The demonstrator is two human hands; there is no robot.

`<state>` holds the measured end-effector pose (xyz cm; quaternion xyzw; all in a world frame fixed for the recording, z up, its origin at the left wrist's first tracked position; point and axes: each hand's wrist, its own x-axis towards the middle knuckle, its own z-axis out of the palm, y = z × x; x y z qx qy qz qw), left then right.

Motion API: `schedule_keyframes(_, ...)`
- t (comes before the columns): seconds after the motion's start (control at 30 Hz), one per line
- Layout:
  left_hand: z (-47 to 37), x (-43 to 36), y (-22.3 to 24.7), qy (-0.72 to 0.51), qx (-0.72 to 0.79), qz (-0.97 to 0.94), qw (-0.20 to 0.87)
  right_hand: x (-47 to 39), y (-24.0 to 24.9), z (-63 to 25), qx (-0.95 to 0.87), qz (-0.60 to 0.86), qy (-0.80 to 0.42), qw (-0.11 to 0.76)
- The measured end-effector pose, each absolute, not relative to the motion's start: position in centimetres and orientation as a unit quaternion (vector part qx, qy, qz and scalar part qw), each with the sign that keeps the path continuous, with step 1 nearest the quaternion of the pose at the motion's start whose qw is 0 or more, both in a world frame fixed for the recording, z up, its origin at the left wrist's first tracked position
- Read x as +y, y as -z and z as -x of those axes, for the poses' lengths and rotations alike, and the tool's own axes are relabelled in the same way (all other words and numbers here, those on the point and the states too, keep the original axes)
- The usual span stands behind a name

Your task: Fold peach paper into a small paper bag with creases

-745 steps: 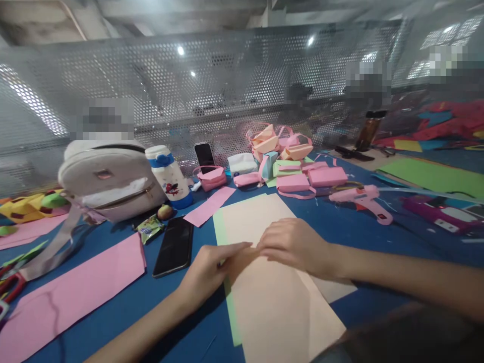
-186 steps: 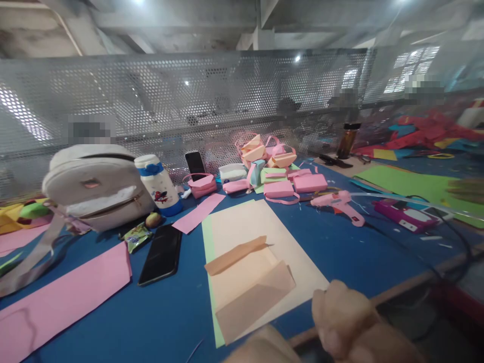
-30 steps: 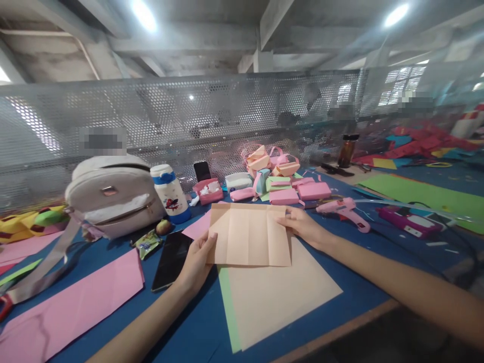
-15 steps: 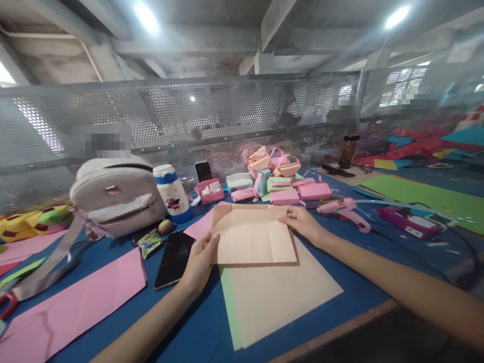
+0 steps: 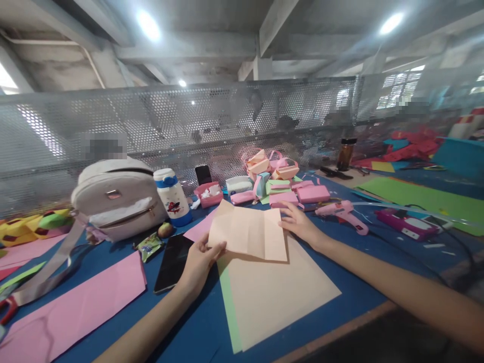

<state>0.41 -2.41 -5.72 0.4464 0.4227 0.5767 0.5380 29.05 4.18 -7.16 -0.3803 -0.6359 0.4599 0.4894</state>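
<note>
A creased sheet of peach paper (image 5: 245,232) is held up, its panels bent along the fold lines. My left hand (image 5: 200,259) pinches its left edge, thumb on the front face. At the right edge, my right hand (image 5: 300,224) has its fingers stretched and slightly apart, touching the paper. Below lies a larger peach sheet (image 5: 280,297), partly covering a pale green sheet (image 5: 229,312). A pink sheet (image 5: 202,227) shows behind my left hand, and a black phone (image 5: 172,262) lies to its left.
A pink glue gun (image 5: 344,214) and a purple power strip (image 5: 406,224) with cables lie at right. Small pink paper boxes (image 5: 312,193) are piled at the back. A bottle (image 5: 173,196), a backpack (image 5: 121,201) and folded pink paper (image 5: 86,302) occupy the left.
The creased sheet has gone from nearly flat to bent at its folds, its right edge shifting left. My right hand's fingers have spread from a pinch.
</note>
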Motion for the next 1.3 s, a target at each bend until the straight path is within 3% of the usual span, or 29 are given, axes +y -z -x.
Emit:
schedule_keyframes(0.17,-0.4,-2.6,5.3,-0.588,0.444,-0.455,0.5,4.2,7.7,-28.8,-0.699,0.371,-0.394,0.467)
schedule_keyframes(0.5,-0.5,-2.9,4.9,-0.588,0.475,-0.477,0.448,1.2,6.3,-27.9,-0.812,0.246,-0.413,0.33)
schedule_keyframes(0.67,-0.6,-2.9,5.0,-0.576,0.48,-0.488,0.447,0.5,6.0,-27.5,-0.835,0.241,-0.386,0.309)
schedule_keyframes(0.87,-2.0,-4.2,5.0,-0.549,0.481,-0.507,0.458,-1.3,5.3,-26.7,-0.897,0.236,-0.267,0.261)
schedule_keyframes(1.3,-3.0,-5.0,4.7,-0.522,0.465,-0.526,0.485,-1.2,5.1,-26.6,-0.901,0.216,-0.247,0.285)
